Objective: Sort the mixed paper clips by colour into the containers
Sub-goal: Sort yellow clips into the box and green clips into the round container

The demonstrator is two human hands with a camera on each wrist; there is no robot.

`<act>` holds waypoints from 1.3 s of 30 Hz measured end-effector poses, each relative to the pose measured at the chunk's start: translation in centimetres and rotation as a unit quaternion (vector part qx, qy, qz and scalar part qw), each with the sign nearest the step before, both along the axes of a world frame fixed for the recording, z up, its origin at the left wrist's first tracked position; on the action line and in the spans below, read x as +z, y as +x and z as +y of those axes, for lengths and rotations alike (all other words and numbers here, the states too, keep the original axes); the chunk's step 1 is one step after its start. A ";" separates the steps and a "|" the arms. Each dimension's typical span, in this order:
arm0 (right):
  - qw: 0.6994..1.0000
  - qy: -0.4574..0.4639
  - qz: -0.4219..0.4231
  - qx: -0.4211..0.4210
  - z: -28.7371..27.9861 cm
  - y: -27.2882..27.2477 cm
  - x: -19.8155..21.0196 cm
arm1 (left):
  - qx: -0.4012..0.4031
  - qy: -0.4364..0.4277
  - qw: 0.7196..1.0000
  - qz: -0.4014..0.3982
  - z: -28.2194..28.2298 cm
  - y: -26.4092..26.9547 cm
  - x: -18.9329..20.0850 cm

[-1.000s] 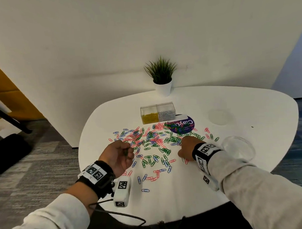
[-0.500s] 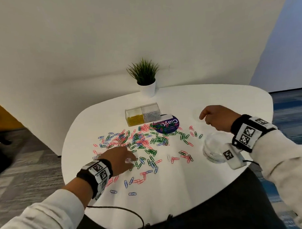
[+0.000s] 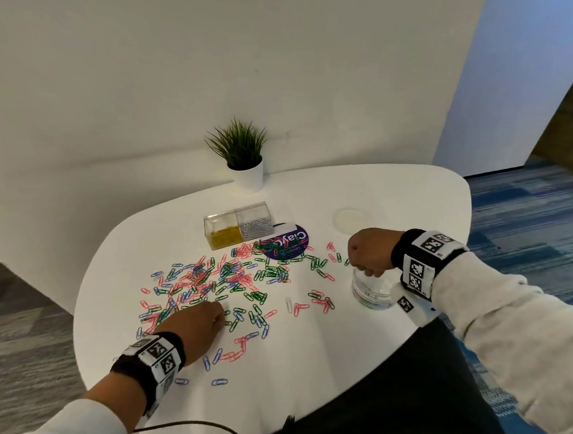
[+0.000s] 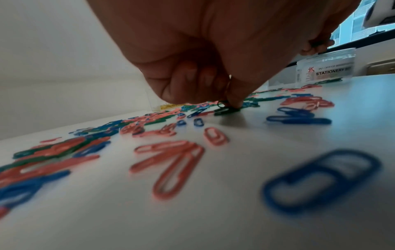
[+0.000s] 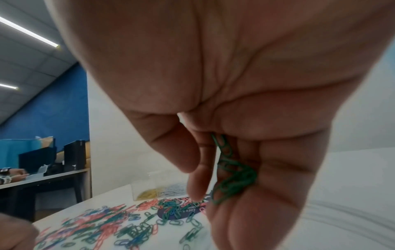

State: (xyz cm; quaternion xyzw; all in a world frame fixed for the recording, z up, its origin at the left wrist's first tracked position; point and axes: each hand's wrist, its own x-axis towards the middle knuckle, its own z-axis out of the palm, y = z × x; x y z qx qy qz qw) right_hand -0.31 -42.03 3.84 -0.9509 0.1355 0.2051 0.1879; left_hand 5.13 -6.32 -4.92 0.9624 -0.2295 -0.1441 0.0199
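Curled round a bunch of green clips (image 5: 235, 175), the right hand (image 3: 371, 256) grip hovers over the round clear tub (image 3: 372, 295). Left hand (image 3: 194, 324) pinches a green clip (image 4: 224, 110) among mixed clips (image 3: 216, 281) on the worktop (image 3: 316, 362). Beyond them, a twin box (image 3: 240, 225) holds yellow and silver clips, before a potted plant (image 3: 244, 160).

The head view looks forward and down from above the near edge of the counter (image 3: 316, 378), taking in all of it. The left wrist view sits very low and close, skimming the surface toward the far right. The right wrist view hangs higher, facing far and left. All three share the scattered paper clips (image 3: 229, 280) and the divided box (image 3: 238, 225).
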 end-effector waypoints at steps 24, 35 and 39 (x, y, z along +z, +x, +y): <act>0.990 -0.014 -0.056 0.131 -0.2 -3.1 -0.1 | 0.275 -0.536 0.678 0.421 -12.9 -1.2 6.5; 0.984 0.032 -0.158 0.078 -4.1 -3.5 -2.0 | 0.282 -0.536 0.667 0.434 -20.6 -1.8 7.1; 0.987 0.023 -0.147 0.059 -6.1 -3.6 -2.2 | 0.221 -0.526 0.756 0.322 -24.1 -1.6 6.6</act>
